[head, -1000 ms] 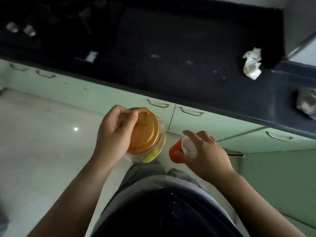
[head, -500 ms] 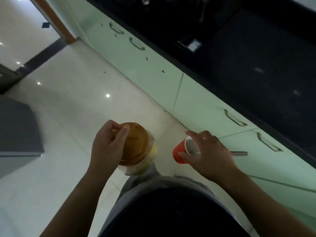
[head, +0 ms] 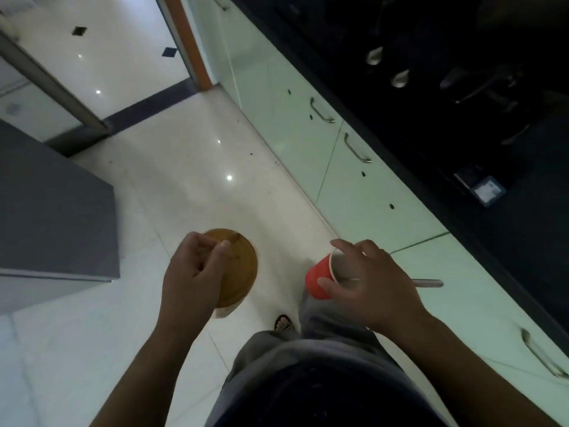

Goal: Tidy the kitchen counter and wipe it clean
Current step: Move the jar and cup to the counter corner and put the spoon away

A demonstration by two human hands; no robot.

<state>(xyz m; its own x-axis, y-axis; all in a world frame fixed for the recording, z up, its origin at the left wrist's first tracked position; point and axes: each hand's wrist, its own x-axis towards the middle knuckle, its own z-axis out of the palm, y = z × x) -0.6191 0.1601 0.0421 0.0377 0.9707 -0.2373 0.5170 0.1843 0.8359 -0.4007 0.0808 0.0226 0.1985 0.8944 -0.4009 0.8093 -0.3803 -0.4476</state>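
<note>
The lid (head: 237, 266) looked like smooth brown plastic with a soft shine. The red cup (head: 318, 280) looked like matt paper, white inside. The rod (head: 428, 283) beside it was smooth grey metal. The floor (head: 191, 180) tiles were white and very glossy. The cupboard doors (head: 369, 192) were smooth pale green, with shiny metal door handles (head: 357, 149). The counter (head: 523, 211) looked dark and dull.

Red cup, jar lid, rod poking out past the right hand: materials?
Red cup: probably paper; matte red outside, white inside, thin rolled rim.
Jar lid: looks like amber plastic, smooth with a dull sheen.
Rod: metal, grey with a bright highlight; possibly a spoon handle, but I cannot tell.
</note>
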